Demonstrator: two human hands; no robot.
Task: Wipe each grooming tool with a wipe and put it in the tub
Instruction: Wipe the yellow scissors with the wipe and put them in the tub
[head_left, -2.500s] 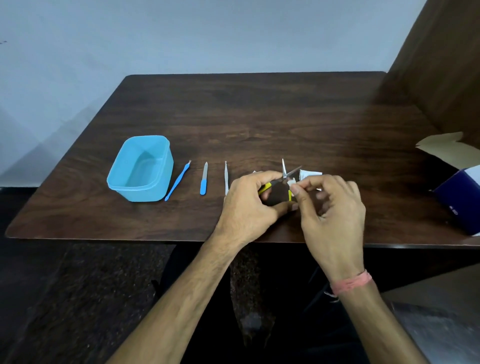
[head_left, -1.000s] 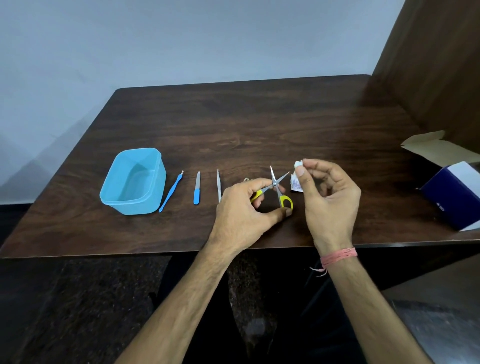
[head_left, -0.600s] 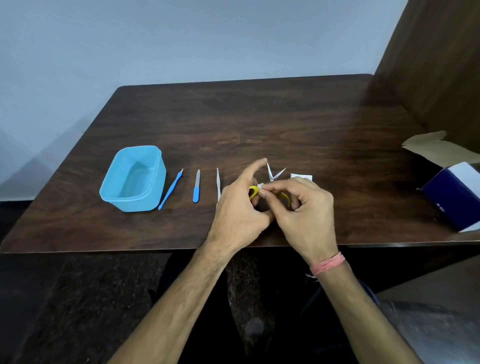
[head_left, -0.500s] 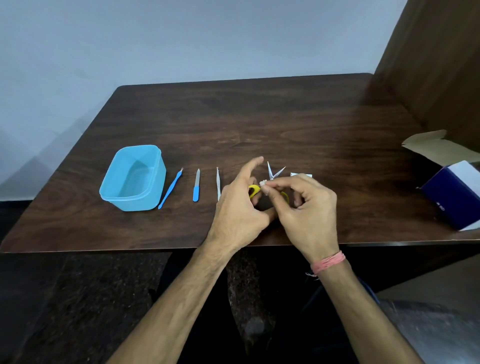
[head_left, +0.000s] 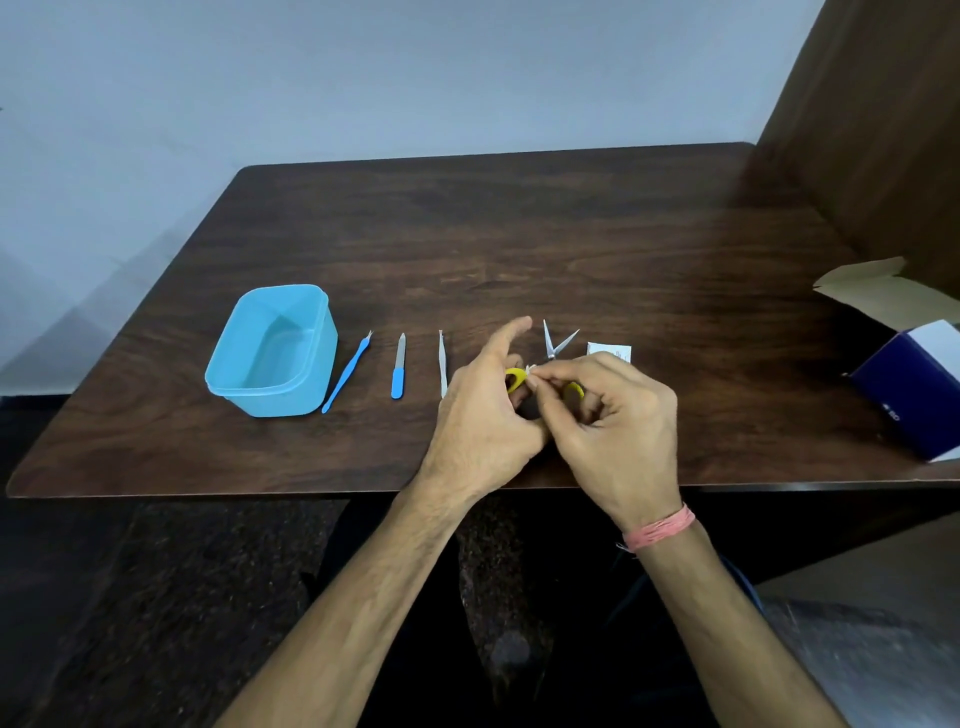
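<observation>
Small scissors with yellow handles are held over the table's front middle, blades spread and pointing away. My left hand grips the left yellow handle, index finger stretched out. My right hand pinches a small white wipe against that handle. An empty light blue tub stands at the left. Between the tub and my hands lie a blue cuticle tool, a blue-handled nail file and silver tweezers.
A white wipe sachet lies just right of the scissor blades. A dark blue box with an open cardboard flap sits at the table's right edge. A wooden panel rises at the back right.
My right hand came down from beside the blades with the wipe and now pinches it onto the yellow handle. The scissors stay in my left hand.
</observation>
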